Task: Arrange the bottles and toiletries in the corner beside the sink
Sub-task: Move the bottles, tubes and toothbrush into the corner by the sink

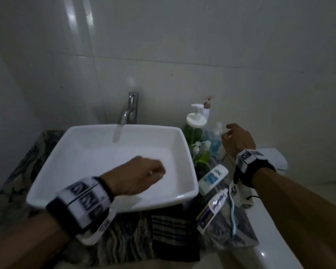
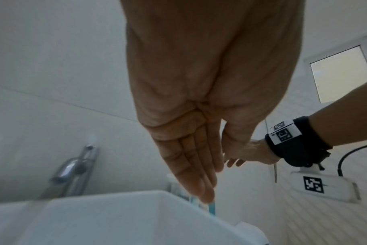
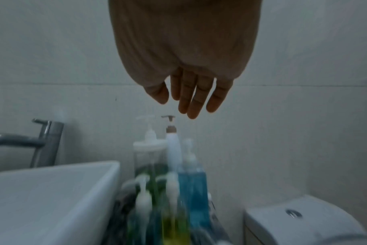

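Note:
Pump bottles crowd the corner right of the white sink [image 1: 184, 144]. They include a tall clear one with green inside [image 1: 195, 124], a slim white one [image 1: 207, 110], a blue one [image 1: 213, 141] and small pump bottles [image 1: 200, 147]. A white ZINC bottle [image 1: 212, 179] lies flat in front of them, next to a toothpaste tube [image 1: 211, 208] and a toothbrush [image 1: 232, 212]. My right hand [image 1: 230, 133] hovers over the blue bottle [image 3: 192, 182], fingers [image 3: 191, 102] loose and holding nothing. My left hand [image 1: 153, 171] hangs over the basin with straight fingers [image 2: 191, 174], also holding nothing.
A chrome faucet [image 1: 130, 109] stands behind the basin. A plaid cloth [image 1: 175, 235] drapes over the dark marbled counter [image 1: 27, 158] in front. A white toilet tank [image 3: 300, 220] sits right of the bottles. Tiled walls close in behind and on the left.

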